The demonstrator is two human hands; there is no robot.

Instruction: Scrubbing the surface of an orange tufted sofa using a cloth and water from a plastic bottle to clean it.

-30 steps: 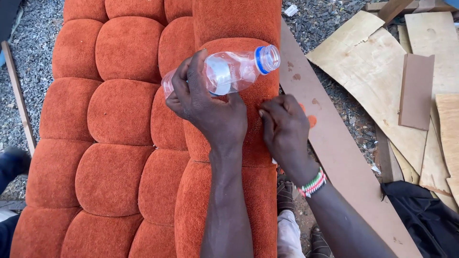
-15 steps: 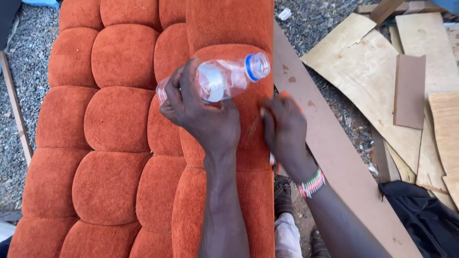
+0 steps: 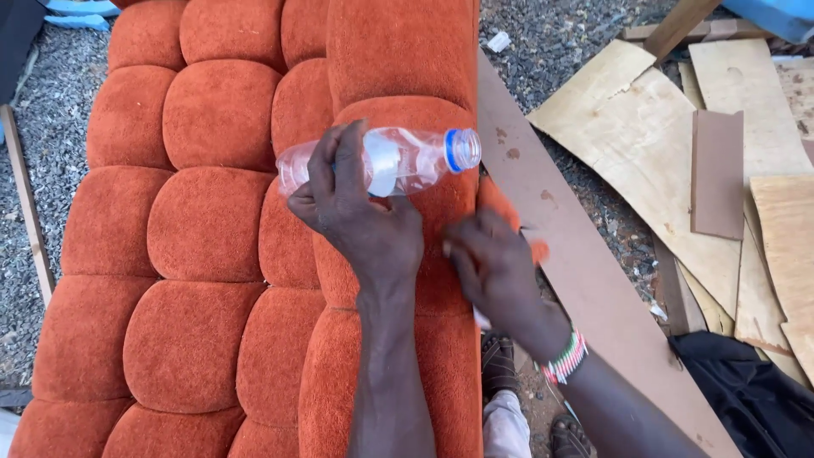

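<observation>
My left hand [image 3: 360, 216] grips a clear bottle [image 3: 381, 159] on the cushion [image 3: 212, 220]; right hand [image 3: 492, 267] presses fabric at its edge, closure unclear.

The tufted cushion [image 3: 212, 212] is fuzzy orange; the plastic bottle [image 3: 381, 161] is clear with a blue cap; the wristband [image 3: 566, 358] has red, white and green stripes

- Your left hand [image 3: 360, 225] grips a clear plastic bottle [image 3: 386, 161] with a blue cap, lying sideways on an orange tufted cushion [image 3: 195, 220].
- Your right hand [image 3: 496, 267], blurred, presses the cushion's right edge beside a brown board [image 3: 585, 271].
- Plywood sheets [image 3: 678, 144] lie on gravel [image 3: 47, 144].
</observation>
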